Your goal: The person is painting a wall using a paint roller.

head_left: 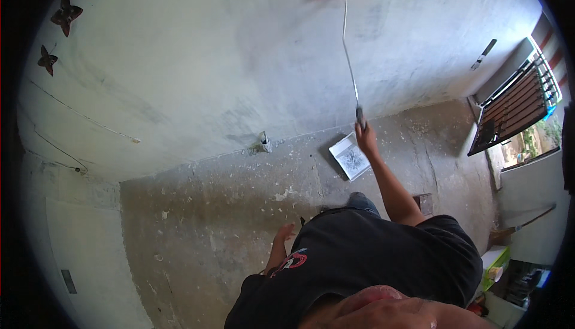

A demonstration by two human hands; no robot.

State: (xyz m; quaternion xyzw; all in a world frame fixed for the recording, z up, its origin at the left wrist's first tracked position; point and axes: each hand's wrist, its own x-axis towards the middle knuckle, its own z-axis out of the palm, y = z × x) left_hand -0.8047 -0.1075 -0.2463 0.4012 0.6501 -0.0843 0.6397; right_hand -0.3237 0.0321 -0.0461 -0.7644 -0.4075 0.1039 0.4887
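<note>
My right hand [365, 138] is closed around the dark grip of a long paint roller [349, 50], with my arm stretched forward. Its thin pale rod rises to a bent top, where the reddish roller head is smeared by motion against the whitish wall [197, 53]. Below that hand, on the floor, lies a white paint tray [350, 160] with grey-white paint marks in it. My left hand [286, 231] hangs low beside my body, fingers loosely apart, and nothing shows in it.
Paint spots cover the concrete floor [227, 209]. A small pale container [265, 143] stands at the wall's foot. To the right are a barred window shutter [509, 107], a broom [521, 228] and a green-and-white box [495, 266]. Cables [84, 115] and star-shaped ornaments [66, 14] hang at left.
</note>
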